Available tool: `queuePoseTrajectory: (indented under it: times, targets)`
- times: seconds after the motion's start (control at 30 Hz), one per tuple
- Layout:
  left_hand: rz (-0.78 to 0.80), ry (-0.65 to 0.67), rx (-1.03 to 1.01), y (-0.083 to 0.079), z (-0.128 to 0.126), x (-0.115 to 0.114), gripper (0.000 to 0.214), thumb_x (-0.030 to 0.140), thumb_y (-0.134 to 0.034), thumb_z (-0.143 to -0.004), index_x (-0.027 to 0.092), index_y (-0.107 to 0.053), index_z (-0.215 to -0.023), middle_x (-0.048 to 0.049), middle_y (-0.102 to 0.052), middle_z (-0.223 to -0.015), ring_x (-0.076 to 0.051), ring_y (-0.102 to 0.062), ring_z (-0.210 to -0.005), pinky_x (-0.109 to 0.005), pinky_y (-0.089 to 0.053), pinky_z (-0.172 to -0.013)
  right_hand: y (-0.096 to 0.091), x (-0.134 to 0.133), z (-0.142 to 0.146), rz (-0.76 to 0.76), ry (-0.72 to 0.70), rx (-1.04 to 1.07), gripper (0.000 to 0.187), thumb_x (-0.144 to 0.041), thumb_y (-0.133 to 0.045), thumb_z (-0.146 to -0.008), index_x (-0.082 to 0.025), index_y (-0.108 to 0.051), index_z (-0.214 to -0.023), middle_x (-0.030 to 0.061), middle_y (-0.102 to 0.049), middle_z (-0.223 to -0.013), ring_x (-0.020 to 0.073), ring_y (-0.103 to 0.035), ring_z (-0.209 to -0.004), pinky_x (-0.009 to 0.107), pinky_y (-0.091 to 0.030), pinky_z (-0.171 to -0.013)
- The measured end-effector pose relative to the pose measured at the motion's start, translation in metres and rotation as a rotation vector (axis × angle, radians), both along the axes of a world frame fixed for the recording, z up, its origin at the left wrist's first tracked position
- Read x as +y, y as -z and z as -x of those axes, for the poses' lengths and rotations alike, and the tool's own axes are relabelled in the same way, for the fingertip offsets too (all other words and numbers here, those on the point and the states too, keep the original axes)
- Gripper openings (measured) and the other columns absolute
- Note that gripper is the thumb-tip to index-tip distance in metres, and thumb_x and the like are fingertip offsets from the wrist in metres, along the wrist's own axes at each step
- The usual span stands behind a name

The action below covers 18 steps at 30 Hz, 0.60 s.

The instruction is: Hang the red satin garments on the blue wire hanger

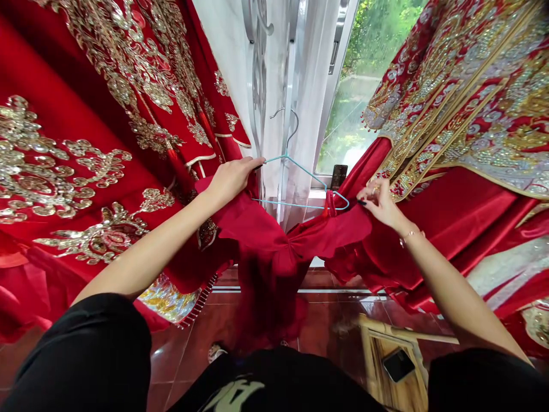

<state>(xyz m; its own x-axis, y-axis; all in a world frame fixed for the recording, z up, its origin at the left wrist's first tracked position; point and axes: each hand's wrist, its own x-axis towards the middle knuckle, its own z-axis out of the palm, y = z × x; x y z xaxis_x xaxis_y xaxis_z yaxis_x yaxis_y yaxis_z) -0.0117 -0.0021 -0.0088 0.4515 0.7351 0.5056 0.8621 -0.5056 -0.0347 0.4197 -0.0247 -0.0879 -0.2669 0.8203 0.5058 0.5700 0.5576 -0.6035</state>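
Note:
A plain dark red dress (274,252) hangs between my two hands, draping down toward the floor. My left hand (231,178) is closed on the left end of a light blue wire hanger (300,171) together with the dress's left edge. My right hand (380,200) pinches the dress's right edge beside the hanger's right end, where a red strap loops over the wire. The hanger's metal hook (288,125) points up in front of a white sheer curtain (283,86).
Red garments with gold and silver embroidery hang at the left (86,143) and at the right (472,114). A window (364,86) shows greenery behind the curtain. Below are dark red floor tiles (326,320), and a wooden stool (394,355) with a dark phone on it.

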Motion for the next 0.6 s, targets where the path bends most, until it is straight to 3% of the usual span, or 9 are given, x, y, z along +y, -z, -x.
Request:
queuePoseTrajectory:
  times: [0.2, 0.3, 0.4, 0.47, 0.6]
  targets:
    - [0.005, 0.009, 0.001, 0.003, -0.001, 0.002, 0.059, 0.002, -0.036, -0.089, 0.021, -0.058, -0.140, -0.0127, -0.072, -0.122, -0.028, -0.070, -0.106, -0.036, -0.054, -0.083, -0.078, 0.028, 0.064, -0.104, -0.167, -0.309, 0.047, -0.049, -0.056, -0.091, -0.024, -0.039, -0.126, 0.0003, -0.063, -0.082, 0.0203, -0.059, -0.069, 0.041, -0.056, -0.074]
    - [0.021, 0.008, 0.002, 0.002, -0.001, 0.002, 0.058, 0.003, -0.036, -0.089, 0.020, -0.057, -0.141, -0.0129, -0.071, -0.124, -0.029, -0.069, -0.109, -0.037, -0.054, -0.087, -0.097, 0.035, 0.101, -0.195, -0.237, -0.404, 0.040, -0.038, -0.051, -0.093, -0.022, -0.041, -0.128, 0.0002, -0.062, -0.080, 0.0194, -0.058, -0.066, 0.040, -0.055, -0.075]
    - [0.035, 0.024, -0.017, 0.002, 0.000, 0.003, 0.057, 0.004, -0.036, -0.091, 0.023, -0.056, -0.141, -0.0105, -0.071, -0.124, -0.027, -0.068, -0.109, -0.036, -0.053, -0.089, -0.103, 0.037, 0.126, -0.269, -0.242, -0.441, 0.042, -0.034, -0.051, -0.093, -0.023, -0.041, -0.132, 0.0030, -0.065, -0.089, 0.0200, -0.062, -0.073, 0.041, -0.055, -0.078]
    - [0.042, 0.040, -0.052, 0.005, -0.002, -0.001, 0.055, 0.006, -0.035, -0.093, 0.023, -0.055, -0.142, -0.0107, -0.070, -0.125, -0.026, -0.067, -0.110, -0.037, -0.053, -0.092, -0.104, 0.032, 0.133, -0.339, -0.157, -0.384, 0.047, -0.036, -0.053, -0.094, -0.025, -0.040, -0.137, 0.0074, -0.065, -0.106, 0.0224, -0.065, -0.086, 0.043, -0.056, -0.082]
    - [-0.029, 0.028, -0.241, 0.027, -0.007, -0.026, 0.062, 0.015, -0.048, -0.092, 0.025, -0.040, -0.153, -0.0157, -0.050, -0.149, -0.033, -0.049, -0.135, -0.052, -0.042, -0.111, -0.093, 0.005, 0.126, -0.476, 0.214, -0.107, 0.050, -0.041, -0.041, -0.100, -0.032, -0.031, -0.148, 0.0131, -0.053, -0.136, 0.0301, -0.059, -0.121, 0.051, -0.053, -0.094]
